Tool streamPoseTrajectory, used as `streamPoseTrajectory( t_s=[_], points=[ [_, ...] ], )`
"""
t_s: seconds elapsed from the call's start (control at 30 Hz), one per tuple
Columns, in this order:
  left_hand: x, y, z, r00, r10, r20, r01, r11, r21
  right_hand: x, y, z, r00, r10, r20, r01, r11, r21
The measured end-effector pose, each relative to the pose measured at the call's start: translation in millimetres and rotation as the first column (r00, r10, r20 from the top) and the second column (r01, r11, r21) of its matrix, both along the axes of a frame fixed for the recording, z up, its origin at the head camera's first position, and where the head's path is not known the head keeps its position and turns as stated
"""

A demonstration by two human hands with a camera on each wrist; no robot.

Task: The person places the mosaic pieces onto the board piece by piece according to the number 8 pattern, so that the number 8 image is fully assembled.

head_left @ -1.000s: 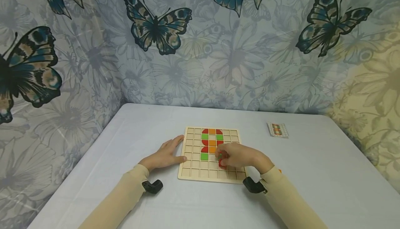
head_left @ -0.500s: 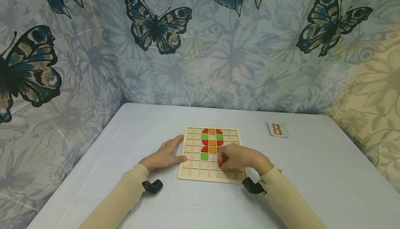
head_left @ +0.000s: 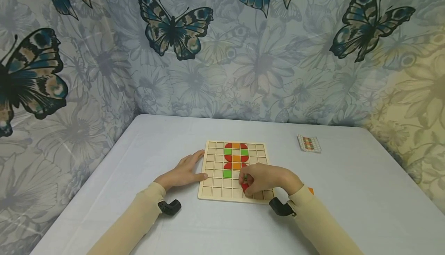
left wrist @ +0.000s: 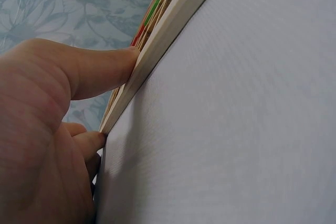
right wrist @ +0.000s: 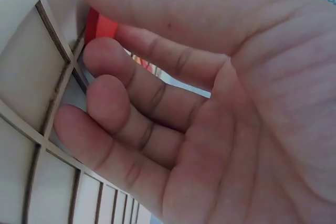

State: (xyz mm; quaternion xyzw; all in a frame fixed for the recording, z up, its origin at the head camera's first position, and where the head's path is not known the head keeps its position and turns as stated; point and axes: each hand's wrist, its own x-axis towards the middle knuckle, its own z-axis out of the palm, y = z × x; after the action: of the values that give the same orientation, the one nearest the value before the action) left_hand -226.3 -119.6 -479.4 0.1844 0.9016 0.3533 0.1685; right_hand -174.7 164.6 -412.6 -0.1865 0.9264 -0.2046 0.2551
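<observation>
A pale wooden grid board (head_left: 213,192) lies on the white table. My left hand (head_left: 182,173) rests beside it; in the left wrist view the thumb (left wrist: 107,69) and fingertips touch the board's side edge. Over the lower right-centre squares, my right hand (head_left: 267,178) pinches a red tile (head_left: 245,187) between thumb and fingers. The right wrist view shows this red tile (right wrist: 101,27) close to the grid, its shape partly hidden. Red, orange (head_left: 236,166) and green tiles (head_left: 227,174) fill several squares down the board's middle columns. Part of the board is hidden under my right hand.
At the back right lies a small stack of pattern cards (head_left: 309,144). An orange piece (head_left: 311,190) peeks out behind my right wrist. Behind the table stands a butterfly-patterned wall covering (head_left: 222,73).
My right hand has shifted slightly toward the near side of the board, with the red tile in its fingers. The left hand stays at the board's left edge.
</observation>
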Motion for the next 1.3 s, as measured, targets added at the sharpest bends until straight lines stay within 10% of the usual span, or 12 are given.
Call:
streamPoseTrajectory(
  t_s=[1.3],
  points=[
    [-2.4, -0.4, -0.7, 1.0, -0.013, -0.012, 0.012, 1.0, -0.015, -9.5, 28.5, 21.0, 0.994, -0.056, -0.094, 0.043, 0.991, -0.128]
  ],
)
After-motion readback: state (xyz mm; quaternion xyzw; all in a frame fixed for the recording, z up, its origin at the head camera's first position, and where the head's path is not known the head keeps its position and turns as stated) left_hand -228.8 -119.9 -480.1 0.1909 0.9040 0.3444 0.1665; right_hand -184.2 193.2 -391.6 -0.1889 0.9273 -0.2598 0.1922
